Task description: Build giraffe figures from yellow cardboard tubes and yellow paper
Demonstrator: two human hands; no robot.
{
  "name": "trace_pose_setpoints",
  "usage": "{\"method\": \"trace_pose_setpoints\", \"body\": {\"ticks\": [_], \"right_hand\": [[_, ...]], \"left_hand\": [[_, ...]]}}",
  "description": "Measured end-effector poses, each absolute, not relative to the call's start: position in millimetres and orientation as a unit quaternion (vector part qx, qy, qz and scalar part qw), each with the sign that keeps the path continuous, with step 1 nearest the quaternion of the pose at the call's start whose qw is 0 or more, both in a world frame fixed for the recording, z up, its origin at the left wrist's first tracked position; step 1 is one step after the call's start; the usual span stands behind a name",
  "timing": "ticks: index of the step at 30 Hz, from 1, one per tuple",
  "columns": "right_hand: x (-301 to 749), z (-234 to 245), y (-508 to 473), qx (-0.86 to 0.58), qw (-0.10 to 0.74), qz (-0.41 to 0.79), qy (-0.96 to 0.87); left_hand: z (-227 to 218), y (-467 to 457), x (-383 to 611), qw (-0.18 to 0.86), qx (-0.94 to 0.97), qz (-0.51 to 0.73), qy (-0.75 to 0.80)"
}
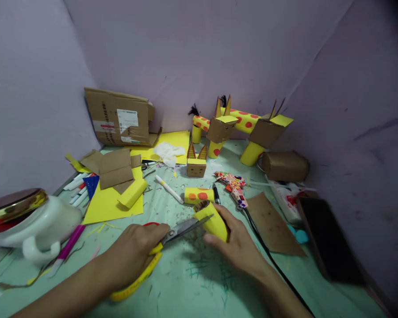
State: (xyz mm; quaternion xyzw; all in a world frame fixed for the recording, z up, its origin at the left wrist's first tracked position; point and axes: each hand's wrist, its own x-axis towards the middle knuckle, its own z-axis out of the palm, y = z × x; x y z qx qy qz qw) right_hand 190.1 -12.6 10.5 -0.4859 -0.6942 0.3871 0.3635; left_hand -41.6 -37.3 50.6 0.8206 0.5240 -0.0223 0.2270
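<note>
My left hand [135, 247] grips a pair of scissors [182, 230] with red and yellow handles. Their blades point right, across the near side of a yellow paper-covered cardboard tube [217, 226]. Around that tube my right hand [234, 238] is closed, keeping it tilted above the table. Just behind it lies a yellow tube with orange spots [199, 195]. A small cardboard box head with pointed ears [196, 168] stands farther back. Whether the blades touch the paper, I cannot tell.
Two spotted cardboard animals [215, 129] stand at the back. A patterned glue gun [234, 186] with a black cord, a brown cardboard piece [268, 225] and a phone [328, 238] are on the right. Leftward are yellow sheets [99, 205], cardboard scraps [116, 168], markers and a white cup [43, 225].
</note>
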Motion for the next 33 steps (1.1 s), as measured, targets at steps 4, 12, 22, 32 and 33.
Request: {"method": "trace_pose_setpoints", "body": {"ticks": [4, 12, 22, 32, 33], "right_hand": [[193.0, 22.6, -9.4, -0.404, 0.286, 0.605, -0.623], [182.1, 3.5, -15.5, -0.414, 0.314, 0.562, -0.643], [177.0, 0.2, -19.1, -0.44, 0.321, 0.536, -0.645], [178.0, 1.4, -18.1, -0.458, 0.318, 0.508, -0.657], [178.2, 1.7, -17.7, -0.461, 0.317, 0.504, -0.658]], "left_hand": [[43.4, -38.5, -51.1, 0.189, 0.849, -0.035, 0.492], [47.0, -45.7, -40.5, 0.225, 0.834, -0.024, 0.503], [46.6, -50.4, -35.4, 0.079, 0.859, -0.109, 0.494], [44.0, -47.3, -40.9, 0.119, 0.854, -0.12, 0.492], [43.4, -47.2, -41.1, 0.123, 0.852, -0.119, 0.495]]}}
